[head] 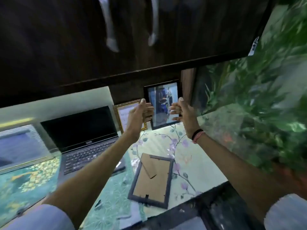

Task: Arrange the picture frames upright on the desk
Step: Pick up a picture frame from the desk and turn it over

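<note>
Two bare forearms reaching forward over a glass-topped worktop (pixel 196 171) with a floral pattern beneath the glass. At the far edge, standing upright against dark wood panelling: a black-framed glossy picture frame (pixel 163 105), its glass showing a blurred reflection. Left hand (pixel 141 112) at the frame's left edge, fingers (pixel 148 113) spread loosely and curled toward the border; right hand (pixel 181 110) at the right edge, thumb up, fingers (pixel 174 112) half curled across the front of the glass. Fingers of both hands open and cupped on either side of the frame; firm contact or a small gap, impossible to tell through the blur. Black and red thread bands (pixel 198 136) around the right wrist.

Just left of the black frame, partly hidden behind the left hand: a gold ornate-bordered picture frame (pixel 124 115), also upright at the back. Nearer the front edge, lying flat and face down: a third dark-framed picture frame with brown cardboard backing (pixel 152 178), its easel leg flat against the backing, tilted slightly off square with the worktop edge.

Further left, an open dark laptop (pixel 79 130) with a black screen, and beyond it a large framed blue picture (pixel 18 145) leaning back. To the right, a glass tank full of green plants (pixel 257 105). Overhead, dark wooden cabinet doors with two curved silver handles (pixel 109 29). Pale sleeves at the lower corners.
</note>
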A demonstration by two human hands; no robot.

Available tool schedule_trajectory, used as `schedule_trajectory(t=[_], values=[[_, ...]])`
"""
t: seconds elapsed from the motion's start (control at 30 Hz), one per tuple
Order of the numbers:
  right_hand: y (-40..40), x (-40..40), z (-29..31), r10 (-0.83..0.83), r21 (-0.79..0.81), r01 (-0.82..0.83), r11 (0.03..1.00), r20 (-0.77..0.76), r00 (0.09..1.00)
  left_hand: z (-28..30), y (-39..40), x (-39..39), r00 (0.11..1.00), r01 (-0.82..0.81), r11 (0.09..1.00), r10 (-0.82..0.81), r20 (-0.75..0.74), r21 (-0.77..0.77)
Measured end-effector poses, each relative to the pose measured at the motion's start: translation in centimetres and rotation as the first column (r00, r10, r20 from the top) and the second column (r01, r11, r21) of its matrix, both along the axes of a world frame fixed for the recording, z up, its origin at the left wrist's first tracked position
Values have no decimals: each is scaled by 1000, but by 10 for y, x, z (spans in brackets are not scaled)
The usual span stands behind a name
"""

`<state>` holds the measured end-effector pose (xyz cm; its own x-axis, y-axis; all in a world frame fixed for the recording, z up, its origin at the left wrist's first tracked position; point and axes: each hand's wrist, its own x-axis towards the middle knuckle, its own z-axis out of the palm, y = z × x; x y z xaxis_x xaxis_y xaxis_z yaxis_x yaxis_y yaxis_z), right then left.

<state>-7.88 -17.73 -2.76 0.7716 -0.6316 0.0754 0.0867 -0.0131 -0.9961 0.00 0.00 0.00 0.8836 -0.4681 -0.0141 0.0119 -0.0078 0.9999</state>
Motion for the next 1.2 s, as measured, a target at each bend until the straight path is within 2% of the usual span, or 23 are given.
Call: schedule_trajectory(t=[0.3,0.5,0.73,0.83,0.97,1.07,1.1,1.2], values=[[-145,109,-110,-20,-28,15,999,-183,983,-99,-115,108,970,-189,982,185,-157,-12],[-191,160,-138,-26,-65,12,998,-234,972,-145,-152,144,950,-228,973,229,-213,31],[-224,200,-185,96,104,-69,992,-289,953,-157,-166,149,954,-214,974,225,-199,72],[-218,196,-184,50,168,-4,986,-269,962,-159,-163,152,944,-225,974,226,-239,33],[-185,178,-159,-10,158,52,986,-253,968,-156,-130,153,946,-237,971,234,-223,13],[-178,177,-169,45,150,-13,989,-214,976,-148,-90,149,950,-275,961,273,-149,11],[-174,180,-175,49,141,-19,990,-214,976,-147,-74,146,945,-303,953,301,-126,1],[-117,168,-139,42,29,-36,999,-238,970,-150,-18,138,912,-401,916,398,-103,-15]])
